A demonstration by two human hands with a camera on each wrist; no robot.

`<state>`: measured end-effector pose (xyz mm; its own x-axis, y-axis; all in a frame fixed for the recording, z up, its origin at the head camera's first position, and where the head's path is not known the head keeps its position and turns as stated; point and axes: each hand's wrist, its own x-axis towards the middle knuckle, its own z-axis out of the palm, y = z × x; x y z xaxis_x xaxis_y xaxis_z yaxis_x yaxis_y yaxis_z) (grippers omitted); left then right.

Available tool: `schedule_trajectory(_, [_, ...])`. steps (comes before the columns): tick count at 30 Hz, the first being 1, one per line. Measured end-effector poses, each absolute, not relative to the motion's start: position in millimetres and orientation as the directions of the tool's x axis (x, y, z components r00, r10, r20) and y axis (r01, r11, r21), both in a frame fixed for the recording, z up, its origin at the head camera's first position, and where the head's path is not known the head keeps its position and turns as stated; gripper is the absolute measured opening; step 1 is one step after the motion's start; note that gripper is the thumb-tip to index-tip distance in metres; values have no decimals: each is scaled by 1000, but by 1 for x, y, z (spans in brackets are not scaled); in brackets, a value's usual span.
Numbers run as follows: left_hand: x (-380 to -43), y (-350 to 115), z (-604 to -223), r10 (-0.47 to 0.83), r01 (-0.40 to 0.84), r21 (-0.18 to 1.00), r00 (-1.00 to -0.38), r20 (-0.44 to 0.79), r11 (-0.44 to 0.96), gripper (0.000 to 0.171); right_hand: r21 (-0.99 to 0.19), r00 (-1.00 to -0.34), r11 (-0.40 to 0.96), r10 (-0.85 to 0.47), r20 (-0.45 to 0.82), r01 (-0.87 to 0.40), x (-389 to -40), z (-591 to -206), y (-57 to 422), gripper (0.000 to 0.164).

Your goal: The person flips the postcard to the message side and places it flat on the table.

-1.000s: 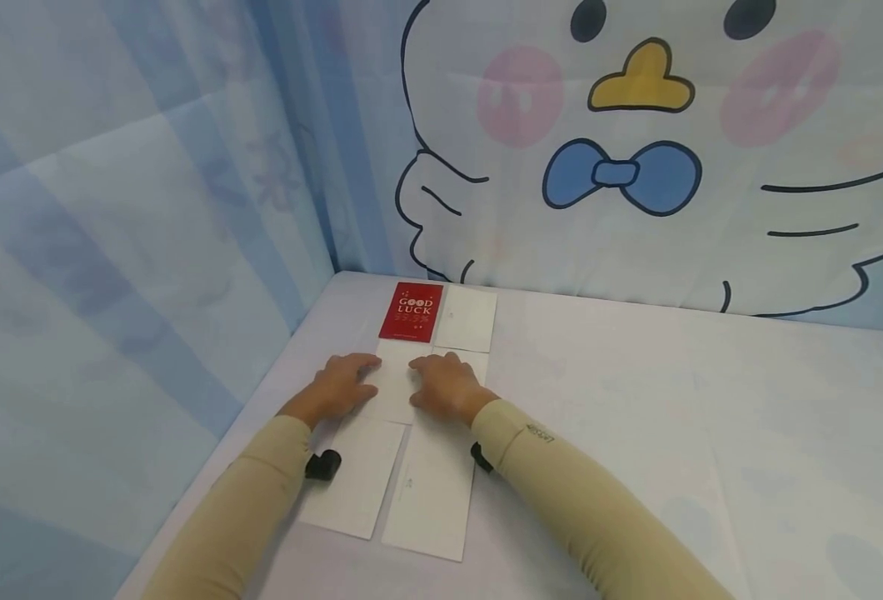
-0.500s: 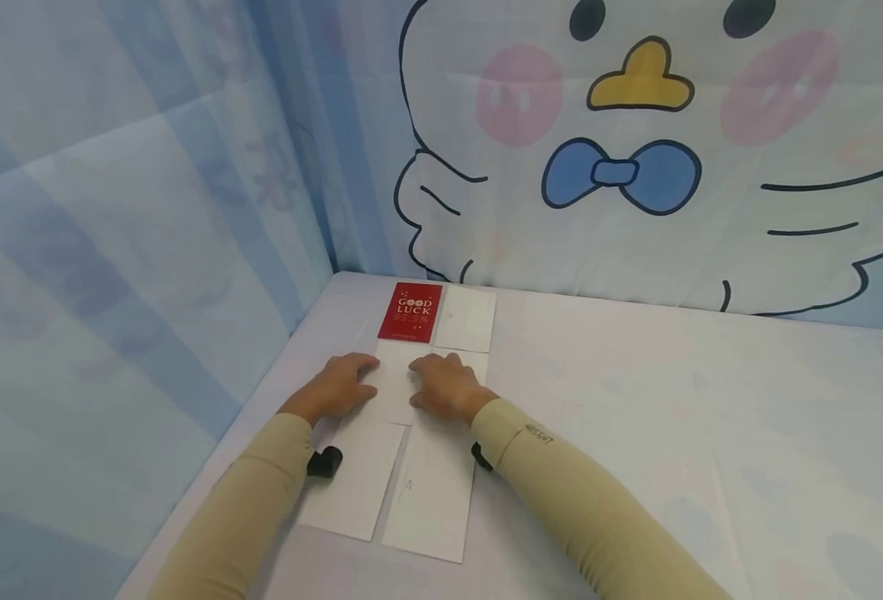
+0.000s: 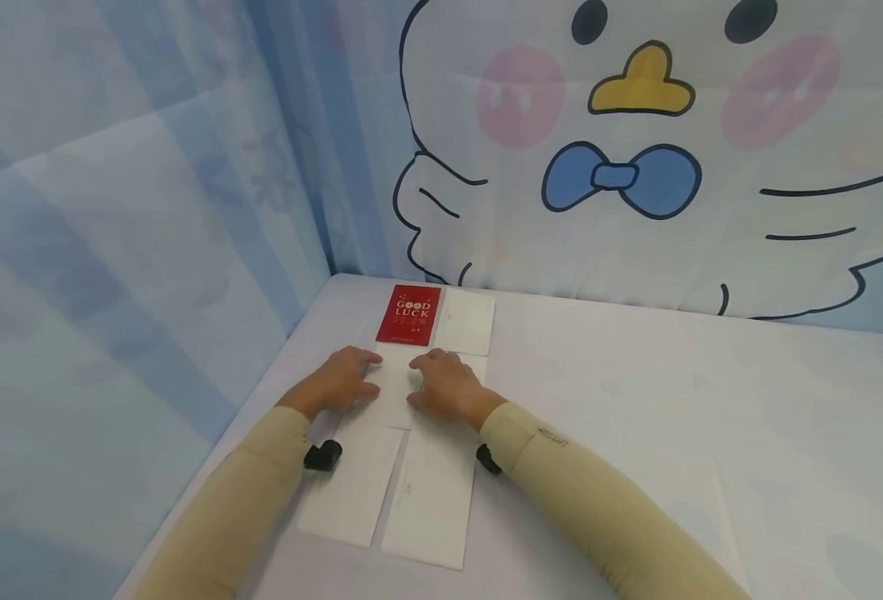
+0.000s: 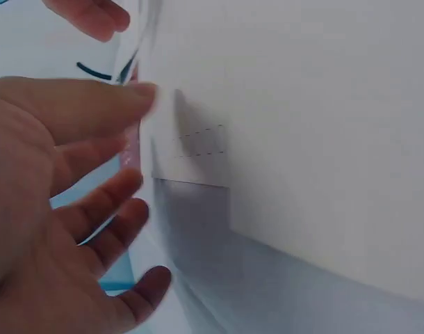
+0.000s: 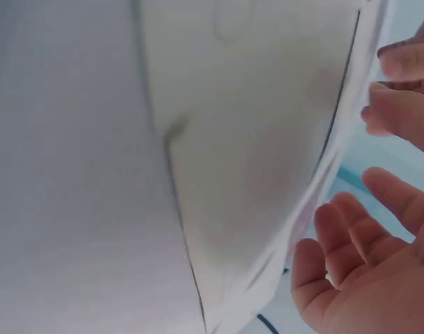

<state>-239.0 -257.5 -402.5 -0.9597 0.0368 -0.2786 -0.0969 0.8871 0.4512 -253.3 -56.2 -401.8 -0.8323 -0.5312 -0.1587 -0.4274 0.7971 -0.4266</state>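
My left hand (image 3: pixel 340 379) is at the left side of a white card (image 3: pixel 394 387) in the middle of the laid-out cards. At that card's right side is my right hand (image 3: pixel 447 385), which partly covers another white card (image 3: pixel 475 364). Each hand has its thumb and fingers apart with nothing gripped between them, as the left wrist view shows for the left hand (image 4: pixel 80 188) and the right wrist view for the right hand (image 5: pixel 379 229). Whether the fingertips touch the card is hard to tell. Behind it lies a red card (image 3: pixel 409 315) printed "GOOD LUCK".
A white card (image 3: pixel 465 321) lies right of the red one. Nearer the person are two long white cards, one left (image 3: pixel 350 483) and one right (image 3: pixel 430 496), a narrow gap between them. The white-covered table (image 3: pixel 636 433) meets a printed curtain (image 3: pixel 531 233) at the back.
The head view has shifted very slightly. Both hands stay at the sides of the middle card, and the cards keep their layout.
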Motion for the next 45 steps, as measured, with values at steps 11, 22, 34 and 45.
schedule_trajectory(11, [-278, -260, -393, 11, -50, 501, -993, -118, 864, 62, -281, -866, 839, -498, -46, -467, -297, -387, -34, 53])
schedule_trajectory(22, [-315, -249, -410, 12, -52, 401, -988, -154, 914, 69, -129, -841, 838, -540, -47, -531, -328, -395, -50, 49])
schedule_trajectory(34, [-324, -240, -418, 55, -8, 327, -982, -181, 945, 73, -148, -836, 836, -543, -84, -528, -337, -408, -62, 39])
schedule_trajectory(45, [-328, -239, -410, 49, -28, 317, -972, -232, 948, 71, -26, -802, 806, -590, -87, -591, -342, -412, -70, 32])
